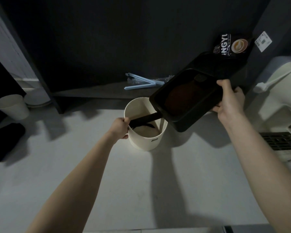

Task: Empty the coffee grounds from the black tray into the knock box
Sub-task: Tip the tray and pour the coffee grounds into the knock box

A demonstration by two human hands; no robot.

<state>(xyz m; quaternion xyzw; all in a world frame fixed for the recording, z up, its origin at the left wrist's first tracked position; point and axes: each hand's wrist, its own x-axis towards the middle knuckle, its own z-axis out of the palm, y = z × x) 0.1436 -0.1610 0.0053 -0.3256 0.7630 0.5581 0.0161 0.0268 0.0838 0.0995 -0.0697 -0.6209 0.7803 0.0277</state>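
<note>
The knock box (145, 125), a cream round tub with a small dark logo on its near wall, stands on the pale counter (141, 190) close to the back edge, in front of a dark lower shelf (97, 94). A black bar (145, 119) runs across its mouth, and under the bar lies a pale heap with a dark strip over it; what that heap is cannot be made out in the dim light.

The left hand (120, 128) is closed around the tub's left rim, thumb over the edge near the end of the bar, fingers wrapped on the outer wall.

The black tray (196, 96) is held in the air above and to the right of the tub, tilted so its lower left corner hangs over the tub's right rim. A brown mass of coffee grounds (180, 98) sits in the tray's inner basin. The right hand (230, 98) grips the tray's right edge, thumb on top, fingers curled beneath and mostly hidden.

A coffee bag (228, 44) stands behind the tray, its lower part covered and its lettering cut off. A blue clip (141, 83) lies on the shelf. A paper cup (12, 106) lies tipped at the counter's left edge. A white machine (282, 98) is cut off at the right, with a dark grille (280, 140) below it.
</note>
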